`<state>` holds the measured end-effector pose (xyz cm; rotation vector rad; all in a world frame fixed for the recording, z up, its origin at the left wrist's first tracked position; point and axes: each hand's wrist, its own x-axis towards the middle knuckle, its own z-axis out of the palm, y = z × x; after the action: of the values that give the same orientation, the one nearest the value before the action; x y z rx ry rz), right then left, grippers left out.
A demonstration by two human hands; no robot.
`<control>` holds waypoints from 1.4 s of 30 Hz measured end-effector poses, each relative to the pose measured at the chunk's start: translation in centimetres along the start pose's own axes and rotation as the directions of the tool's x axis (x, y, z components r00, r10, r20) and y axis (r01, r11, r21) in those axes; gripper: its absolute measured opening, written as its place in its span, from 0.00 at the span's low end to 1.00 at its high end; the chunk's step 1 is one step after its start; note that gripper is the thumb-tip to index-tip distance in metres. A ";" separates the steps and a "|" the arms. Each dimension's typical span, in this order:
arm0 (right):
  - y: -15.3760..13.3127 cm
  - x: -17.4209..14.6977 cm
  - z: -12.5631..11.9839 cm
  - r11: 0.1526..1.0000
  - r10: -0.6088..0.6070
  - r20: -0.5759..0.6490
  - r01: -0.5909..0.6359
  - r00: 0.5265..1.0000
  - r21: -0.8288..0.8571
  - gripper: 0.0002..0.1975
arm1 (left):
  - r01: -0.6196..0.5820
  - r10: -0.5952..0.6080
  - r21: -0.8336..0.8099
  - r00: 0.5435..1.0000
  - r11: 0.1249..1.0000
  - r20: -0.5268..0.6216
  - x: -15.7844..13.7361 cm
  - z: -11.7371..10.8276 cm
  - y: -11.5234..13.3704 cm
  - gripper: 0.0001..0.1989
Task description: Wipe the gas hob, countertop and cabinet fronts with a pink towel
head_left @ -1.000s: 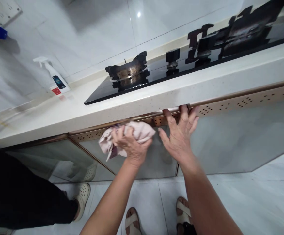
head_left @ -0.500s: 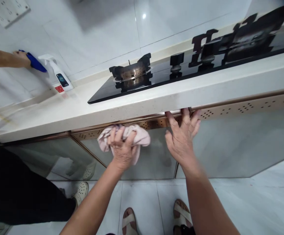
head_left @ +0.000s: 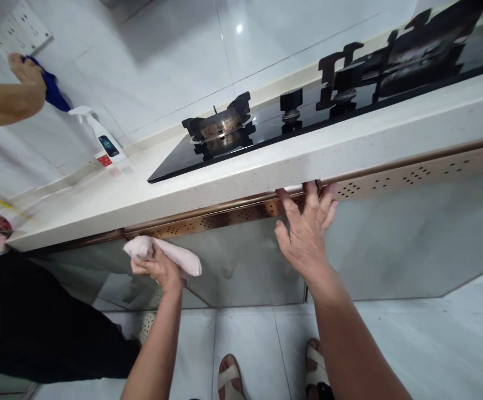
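Observation:
My left hand [head_left: 161,269] is closed on a pale pink cloth [head_left: 179,256], bunched at the upper left corner of a grey cabinet door [head_left: 241,266]. My right hand [head_left: 307,233] holds nothing; its fingers are spread, with the tips against the copper-coloured perforated trim [head_left: 225,218] just under the counter edge. The trim runs along the tops of the cabinet doors. Part of the left hand's fingers is hidden by the cloth.
Above sits a black gas stove [head_left: 266,130] on the white counter [head_left: 79,208]. A white spray bottle [head_left: 104,139] stands by the wall. At left, another person's hand [head_left: 27,72] holds a blue cloth [head_left: 54,91] below a wall socket panel [head_left: 27,28].
My left hand has moved left along the trim with the pink cloth. My right hand stays at the trim. The other person's hand has risen toward the sockets.

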<state>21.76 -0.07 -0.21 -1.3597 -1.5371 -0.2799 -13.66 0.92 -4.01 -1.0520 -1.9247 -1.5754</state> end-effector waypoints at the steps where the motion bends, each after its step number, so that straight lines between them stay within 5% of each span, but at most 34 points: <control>1: 0.0 0.0 0.0 1.000 -0.002 -0.002 0.002 1.000 0.001 0.46 | 0.087 -0.086 0.008 0.995 0.996 -0.039 -1.3 0.6 0.5 0.32; 4: 0.0 0.1 0.1 1.000 -0.002 -0.004 0.002 1.000 -0.001 0.46 | 0.241 -0.240 0.046 0.971 0.969 -0.018 -6.9 1.8 2.3 0.39; 9: 0.2 0.0 -0.1 1.000 0.003 0.019 -0.003 1.000 -0.011 0.43 | -0.058 0.018 0.105 0.938 0.993 0.345 -17.5 2.0 3.2 0.40; 12: 0.3 -0.1 0.0 1.000 0.002 0.015 -0.002 1.000 -0.015 0.43 | -0.117 0.093 0.035 0.914 0.993 0.395 -20.4 1.8 2.5 0.38; 18: 0.1 0.0 0.0 1.000 0.006 0.009 -0.006 1.000 0.016 0.45 | -0.199 0.265 -0.237 0.918 0.951 0.295 -17.0 0.3 3.2 0.31; 23: 0.1 0.0 -0.1 1.000 -0.005 0.000 0.005 1.000 0.023 0.46 | -0.397 0.389 -0.236 0.918 0.887 -0.080 -10.0 -0.8 9.7 0.30; 27: 0.1 0.1 -0.1 1.000 0.001 0.001 -0.002 1.000 0.025 0.46 | -0.492 0.464 -0.230 0.870 0.840 -0.165 -6.4 -0.8 14.9 0.35; 32: 0.3 0.0 0.2 1.000 -0.010 0.003 0.010 1.000 0.008 0.46 | -0.619 0.620 -0.263 0.779 0.740 -0.090 -8.8 -0.2 16.6 0.30; 36: 0.6 -0.1 0.2 0.999 -0.027 0.019 0.028 0.999 -0.047 0.49 | -0.717 0.746 -0.236 0.663 0.655 0.056 -12.8 0.7 15.5 0.21; 42: 0.7 0.0 -0.3 0.998 -0.036 0.046 0.039 0.998 -0.054 0.53 | -0.779 0.814 -0.253 0.577 0.573 0.067 -14.1 1.5 13.1 0.18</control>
<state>22.56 -0.09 -0.38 -1.3892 -1.6036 -0.3191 5.42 -0.72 -6.57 -1.8662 -1.0496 -1.1353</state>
